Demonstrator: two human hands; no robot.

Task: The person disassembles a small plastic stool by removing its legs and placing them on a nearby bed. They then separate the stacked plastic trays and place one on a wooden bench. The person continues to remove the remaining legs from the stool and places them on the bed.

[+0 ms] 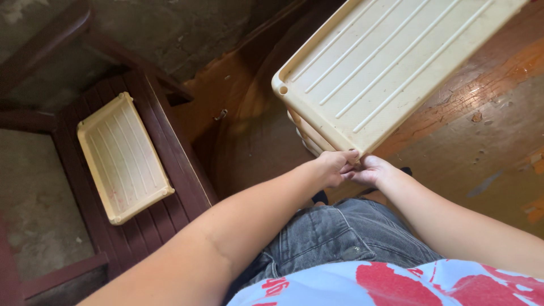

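Note:
A cream plastic shelf unit [374, 62] with a ribbed top tray stands in front of me, with lower tiers showing under its near edge. My left hand [334, 167] pinches the near corner of the top tray. My right hand [371, 170] grips the same corner right beside it, fingers curled under the rim. Both hands touch each other at that corner. A second, separate cream ribbed tray [122, 156] lies flat on a dark brown slatted bench at the left, away from both hands.
The dark wooden bench [181, 170] with armrests sits to my left against a grey concrete wall [170, 28]. Worn orange-brown painted floorboards [487, 113] run under the shelf unit. My grey denim shorts and a white-red shirt fill the bottom.

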